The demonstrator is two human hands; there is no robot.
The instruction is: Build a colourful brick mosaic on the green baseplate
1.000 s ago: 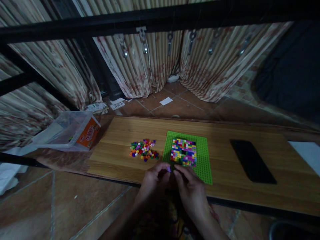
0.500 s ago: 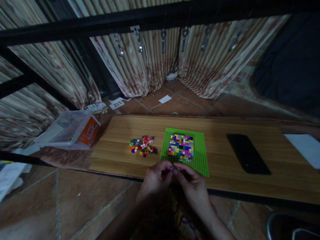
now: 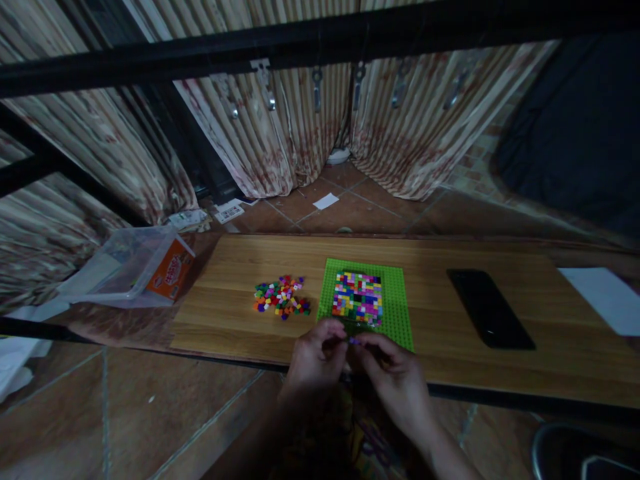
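Observation:
A small purple brick [image 3: 353, 341] is pinched between the thumb and fingertips of my right hand [image 3: 393, 373]. My left hand [image 3: 317, 357] is closed in a pinch right beside it; what its fingertips hold, if anything, is too small to make out. Both hands are over the near edge of a green studded baseplate [image 3: 395, 313]. On that plate a dense block of many-coloured bricks [image 3: 357, 297] is built up. To the left, on the wooden table, lies a loose pile of coloured bricks [image 3: 281, 297].
A black phone-like slab [image 3: 490, 308] lies on the table [image 3: 425, 257] to the right, with white paper [image 3: 603, 300] farther right. At the left stands a clear plastic box [image 3: 135, 267] with an orange label. A dark metal bar [image 3: 300, 47] with hanging hooks crosses above.
My fingertips have drawn slightly apart, and the purple brick now sits at my right fingertips rather than between both hands. The whole view has shifted a little.

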